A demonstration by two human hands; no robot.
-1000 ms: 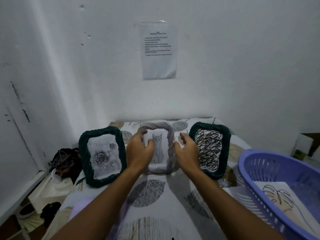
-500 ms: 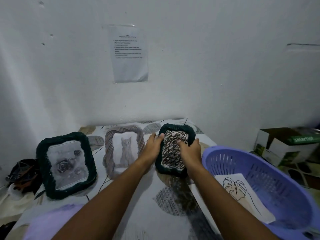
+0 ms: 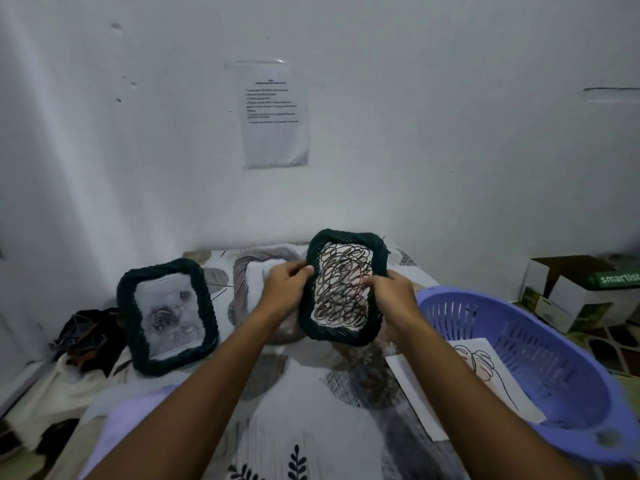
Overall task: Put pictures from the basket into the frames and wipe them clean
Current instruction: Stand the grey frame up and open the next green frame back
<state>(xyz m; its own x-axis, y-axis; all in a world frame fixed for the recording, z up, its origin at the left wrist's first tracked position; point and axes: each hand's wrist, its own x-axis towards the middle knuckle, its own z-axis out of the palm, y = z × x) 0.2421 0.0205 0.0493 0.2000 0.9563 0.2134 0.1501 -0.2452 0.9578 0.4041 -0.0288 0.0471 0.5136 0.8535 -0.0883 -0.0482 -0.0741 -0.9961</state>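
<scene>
Lifted off the bench since earlier, the dark-green woven rectangular scribble frame [image 3: 343,289] is pinched by left hand [image 3: 284,289] and right hand [image 3: 393,295].

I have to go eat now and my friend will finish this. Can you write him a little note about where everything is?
Left hand grips the left edge of the scribble frame; right hand grips its right edge, lifted off the bed.
Rose frame stands at left, grey frame in the middle, partly hidden behind the left hand.
Purple basket at right holds one leaf drawing.
Done: the rose and scribble frames have pictures in them.
Left: set this frame down and see to the leaf drawing. I cannot tell what has been wiped.
</scene>
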